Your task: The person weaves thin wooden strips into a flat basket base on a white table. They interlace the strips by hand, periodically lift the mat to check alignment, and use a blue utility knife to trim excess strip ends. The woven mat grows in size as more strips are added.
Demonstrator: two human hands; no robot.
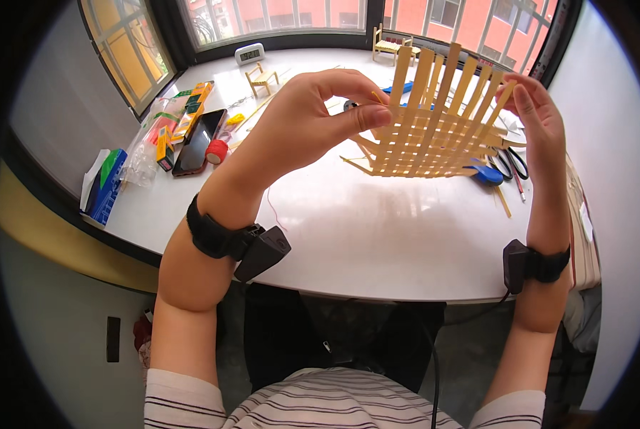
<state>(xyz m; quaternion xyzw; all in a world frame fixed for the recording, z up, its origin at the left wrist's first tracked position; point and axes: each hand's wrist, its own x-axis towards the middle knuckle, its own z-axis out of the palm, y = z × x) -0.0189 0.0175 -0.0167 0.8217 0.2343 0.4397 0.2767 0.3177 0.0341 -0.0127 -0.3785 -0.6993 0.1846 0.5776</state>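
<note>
Above the white table, both hands hold up a woven piece of pale bamboo strips (428,139), tightly crossed at the bottom with loose strip ends standing up along the top. My left hand (327,107) is closed at its left edge, thumb in front and the fingertips mostly hidden behind the strips. At the upper right edge, my right hand (538,111) pinches a strip end, its thumb upright. Just behind the weave's lower right lie a blue tool (487,175) and black-handled scissors (518,163), partly covered.
Miniature wooden chairs (262,77) and a white digital clock (250,53) stand toward the window. On the left lie a dark phone (200,141), a red tape roll (217,151), yellow boxes (193,111) and a blue box (104,187). A pencil (520,187) rests at the right.
</note>
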